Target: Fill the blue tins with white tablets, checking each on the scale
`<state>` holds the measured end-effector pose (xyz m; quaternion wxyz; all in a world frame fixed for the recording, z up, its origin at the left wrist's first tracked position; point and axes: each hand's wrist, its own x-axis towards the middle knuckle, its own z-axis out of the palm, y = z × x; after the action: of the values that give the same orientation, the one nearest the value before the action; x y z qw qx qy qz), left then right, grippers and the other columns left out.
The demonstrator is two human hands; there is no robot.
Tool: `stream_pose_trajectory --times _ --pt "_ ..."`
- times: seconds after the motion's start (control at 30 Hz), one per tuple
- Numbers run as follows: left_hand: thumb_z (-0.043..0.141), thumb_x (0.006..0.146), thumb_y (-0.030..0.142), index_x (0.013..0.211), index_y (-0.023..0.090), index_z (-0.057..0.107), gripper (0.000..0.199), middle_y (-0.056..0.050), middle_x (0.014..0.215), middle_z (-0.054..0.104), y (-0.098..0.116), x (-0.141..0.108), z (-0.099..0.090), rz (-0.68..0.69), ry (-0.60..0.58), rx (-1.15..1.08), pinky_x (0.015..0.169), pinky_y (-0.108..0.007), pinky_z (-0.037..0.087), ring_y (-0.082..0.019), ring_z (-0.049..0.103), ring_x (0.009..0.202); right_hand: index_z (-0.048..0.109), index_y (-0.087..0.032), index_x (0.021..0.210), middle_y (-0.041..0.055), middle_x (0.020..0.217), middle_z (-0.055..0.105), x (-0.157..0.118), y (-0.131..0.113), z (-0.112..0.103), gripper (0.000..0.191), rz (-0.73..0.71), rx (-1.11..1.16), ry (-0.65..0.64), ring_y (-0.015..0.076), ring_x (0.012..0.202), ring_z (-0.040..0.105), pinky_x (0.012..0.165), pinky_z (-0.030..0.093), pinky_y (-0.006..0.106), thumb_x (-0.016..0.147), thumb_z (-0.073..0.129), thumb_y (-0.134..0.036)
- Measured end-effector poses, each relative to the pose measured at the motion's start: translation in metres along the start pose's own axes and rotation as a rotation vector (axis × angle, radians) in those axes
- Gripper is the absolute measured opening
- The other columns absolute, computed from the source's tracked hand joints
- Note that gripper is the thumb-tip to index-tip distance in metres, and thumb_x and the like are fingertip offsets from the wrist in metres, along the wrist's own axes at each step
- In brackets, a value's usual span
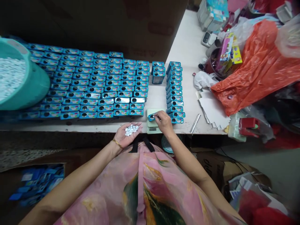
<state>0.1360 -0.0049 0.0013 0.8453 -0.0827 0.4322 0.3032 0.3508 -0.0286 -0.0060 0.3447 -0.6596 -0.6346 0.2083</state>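
Observation:
My left hand is palm up near the table's front edge, cupping a small heap of white candies. Just right of it, a pale green scale rests at the edge. On the scale lies a small blue tin with a dark round opening on top. My right hand reaches over the scale, its thumb and fingers pinched together at the tin's opening. Whatever is between those fingertips is too small to make out.
Many rows of blue tins fill the table's left side, with a shorter column of tins right of the scale. A teal bucket of white candies stands far left. A metal tube, papers and an orange bag lie rightward.

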Motion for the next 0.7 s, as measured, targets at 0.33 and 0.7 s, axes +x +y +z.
stream_pose_trajectory --times 0.33,0.7 --pt "0.046 0.076 0.009 0.079 0.008 0.059 0.014 -0.013 0.078 0.063 0.017 -0.004 -0.025 -0.035 0.014 -0.004 0.054 -0.023 0.052 -0.015 0.061 0.065 0.060 -0.019 0.083 0.0024 0.080 0.058 -0.005 0.016 -0.047 0.015 0.153 0.034 0.313 0.0125 0.071 0.054 0.064 0.045 0.025 0.081 0.047 -0.024" --pt "0.043 0.077 0.010 0.076 0.010 0.057 0.014 -0.008 0.074 0.055 0.019 -0.008 -0.028 -0.100 -0.144 -0.018 0.045 -0.017 0.045 -0.008 0.051 0.055 0.057 -0.021 0.103 0.0071 0.105 0.056 -0.004 0.023 -0.042 0.026 -0.015 -0.098 0.056 0.0195 0.099 0.051 0.084 0.043 0.035 0.077 0.053 -0.022"
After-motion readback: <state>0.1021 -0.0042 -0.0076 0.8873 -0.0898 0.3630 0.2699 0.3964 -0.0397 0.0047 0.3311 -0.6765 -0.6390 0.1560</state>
